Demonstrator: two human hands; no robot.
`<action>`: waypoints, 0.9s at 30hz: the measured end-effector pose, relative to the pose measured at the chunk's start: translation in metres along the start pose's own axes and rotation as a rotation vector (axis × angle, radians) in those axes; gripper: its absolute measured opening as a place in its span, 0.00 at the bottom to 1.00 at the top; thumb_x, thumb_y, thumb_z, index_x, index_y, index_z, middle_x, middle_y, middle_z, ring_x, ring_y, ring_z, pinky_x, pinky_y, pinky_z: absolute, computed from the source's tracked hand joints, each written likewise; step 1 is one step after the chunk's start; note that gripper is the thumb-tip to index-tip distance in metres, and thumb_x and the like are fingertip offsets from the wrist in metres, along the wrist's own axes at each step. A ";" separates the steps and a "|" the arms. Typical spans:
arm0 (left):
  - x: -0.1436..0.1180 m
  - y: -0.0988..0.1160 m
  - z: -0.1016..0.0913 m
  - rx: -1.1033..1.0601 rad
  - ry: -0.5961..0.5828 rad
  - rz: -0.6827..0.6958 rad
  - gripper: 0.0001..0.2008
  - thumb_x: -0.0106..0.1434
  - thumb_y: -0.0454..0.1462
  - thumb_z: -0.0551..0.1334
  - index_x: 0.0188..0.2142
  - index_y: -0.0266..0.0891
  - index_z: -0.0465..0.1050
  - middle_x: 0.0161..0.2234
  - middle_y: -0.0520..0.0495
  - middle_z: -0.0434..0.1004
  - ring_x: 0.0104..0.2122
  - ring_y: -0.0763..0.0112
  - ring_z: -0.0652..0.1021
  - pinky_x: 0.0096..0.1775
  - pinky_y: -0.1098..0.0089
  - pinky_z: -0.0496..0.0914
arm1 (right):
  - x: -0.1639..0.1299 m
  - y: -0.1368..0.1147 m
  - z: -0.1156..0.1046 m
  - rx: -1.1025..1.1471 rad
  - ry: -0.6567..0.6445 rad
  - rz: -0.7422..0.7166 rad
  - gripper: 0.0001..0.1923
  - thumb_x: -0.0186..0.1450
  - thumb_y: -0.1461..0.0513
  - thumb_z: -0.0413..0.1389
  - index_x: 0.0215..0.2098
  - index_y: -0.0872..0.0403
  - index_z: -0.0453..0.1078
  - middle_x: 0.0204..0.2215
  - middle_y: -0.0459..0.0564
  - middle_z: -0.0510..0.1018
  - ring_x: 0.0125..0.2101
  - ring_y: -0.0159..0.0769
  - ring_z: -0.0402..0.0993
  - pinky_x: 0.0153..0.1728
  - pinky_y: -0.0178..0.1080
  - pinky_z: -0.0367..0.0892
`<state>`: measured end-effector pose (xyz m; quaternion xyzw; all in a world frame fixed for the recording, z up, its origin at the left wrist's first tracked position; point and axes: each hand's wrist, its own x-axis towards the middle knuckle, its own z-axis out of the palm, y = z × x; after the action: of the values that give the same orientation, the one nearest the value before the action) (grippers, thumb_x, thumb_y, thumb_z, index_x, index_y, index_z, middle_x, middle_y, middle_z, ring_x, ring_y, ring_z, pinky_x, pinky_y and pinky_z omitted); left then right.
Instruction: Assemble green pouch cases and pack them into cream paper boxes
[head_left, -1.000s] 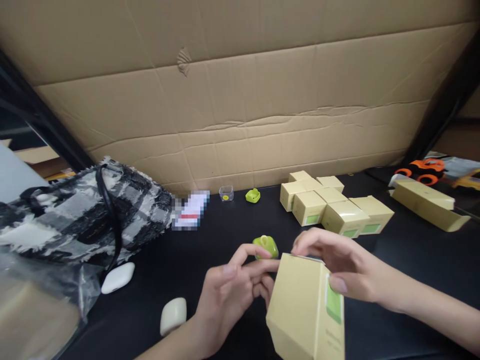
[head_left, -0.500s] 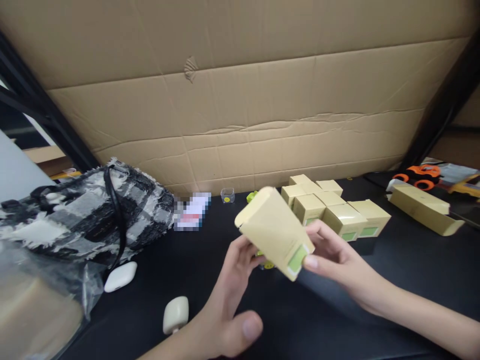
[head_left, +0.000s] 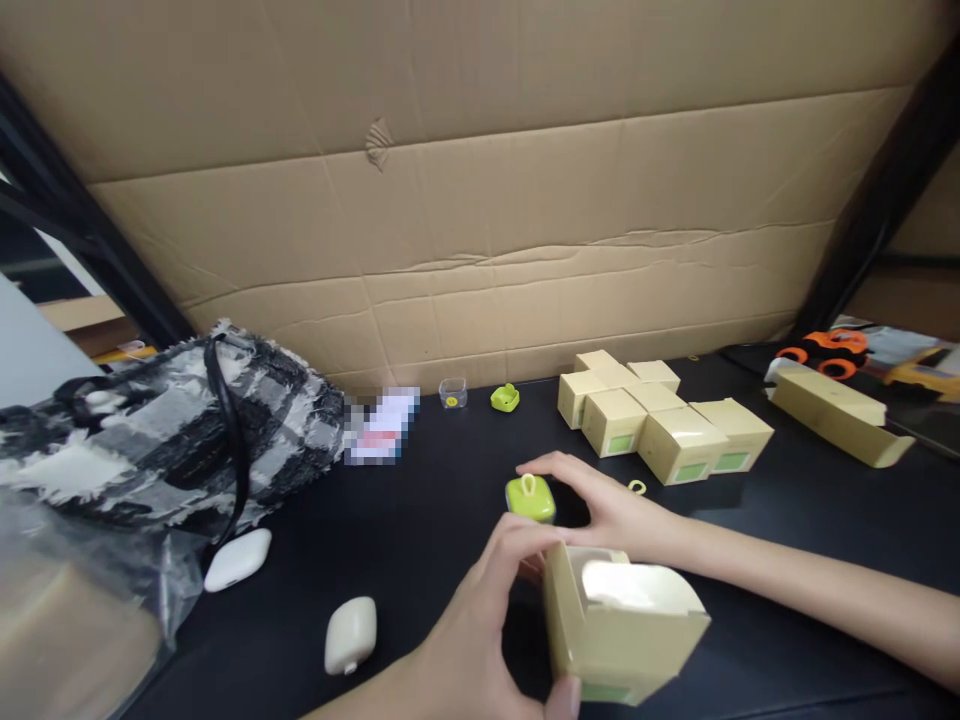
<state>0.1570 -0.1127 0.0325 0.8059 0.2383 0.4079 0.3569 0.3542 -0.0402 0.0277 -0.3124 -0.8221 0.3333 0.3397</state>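
My left hand [head_left: 495, 610] grips a small cream cardboard box [head_left: 637, 620] with its top flaps open, thumb low on the near side and fingers along the upper left edge. Just beyond it, a lime-green case [head_left: 530, 498] with a pale yellow loop on its lid rests on the black tabletop. My right hand [head_left: 600, 500] reaches across to that case, index finger curved behind it and fingers apart; the left hand partly hides its thumb. A little yellow ring [head_left: 637, 487] lies beside the right wrist.
Several closed cream boxes [head_left: 660, 410] cluster at the back right, with an opened box [head_left: 836, 410] beyond. At the back sit a clear cup [head_left: 452, 394] and a green cover [head_left: 505, 398]. On the left are a checked bag [head_left: 292, 420], white case [head_left: 238, 560] and beige case [head_left: 351, 635].
The box has come down nearer me and passed from my right hand to my left, its open end now facing up. My right hand has moved left to the green case.
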 end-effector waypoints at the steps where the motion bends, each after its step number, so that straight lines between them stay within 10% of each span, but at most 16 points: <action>1: 0.000 -0.002 0.001 0.003 -0.029 -0.023 0.35 0.46 0.32 0.63 0.54 0.51 0.55 0.45 0.48 0.63 0.42 0.64 0.72 0.45 0.64 0.69 | -0.001 0.001 0.002 -0.013 -0.003 0.000 0.25 0.57 0.57 0.63 0.52 0.52 0.65 0.49 0.54 0.73 0.51 0.45 0.68 0.53 0.48 0.63; 15: -0.002 -0.008 0.011 0.058 -0.029 -0.098 0.36 0.46 0.27 0.62 0.50 0.51 0.45 0.49 0.47 0.60 0.47 0.62 0.73 0.47 0.60 0.70 | -0.005 -0.023 -0.022 0.182 0.257 -0.016 0.24 0.59 0.61 0.61 0.49 0.47 0.56 0.45 0.48 0.66 0.45 0.36 0.70 0.45 0.41 0.70; 20: -0.002 -0.008 0.010 0.108 0.018 -0.131 0.37 0.49 0.28 0.63 0.52 0.51 0.44 0.47 0.47 0.64 0.47 0.62 0.74 0.47 0.61 0.71 | -0.015 -0.046 -0.021 0.421 0.100 -0.060 0.24 0.59 0.63 0.63 0.50 0.43 0.60 0.45 0.44 0.68 0.42 0.31 0.72 0.38 0.32 0.71; 27: 0.002 -0.010 0.009 0.147 0.114 -0.164 0.32 0.48 0.29 0.62 0.47 0.50 0.46 0.43 0.50 0.64 0.40 0.67 0.76 0.40 0.66 0.73 | -0.022 -0.049 -0.035 0.114 0.022 -0.155 0.25 0.57 0.63 0.65 0.49 0.45 0.63 0.45 0.45 0.70 0.46 0.35 0.70 0.45 0.35 0.67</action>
<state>0.1643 -0.1085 0.0222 0.7832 0.3528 0.4038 0.3148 0.3802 -0.0732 0.0762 -0.2315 -0.8199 0.3488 0.3907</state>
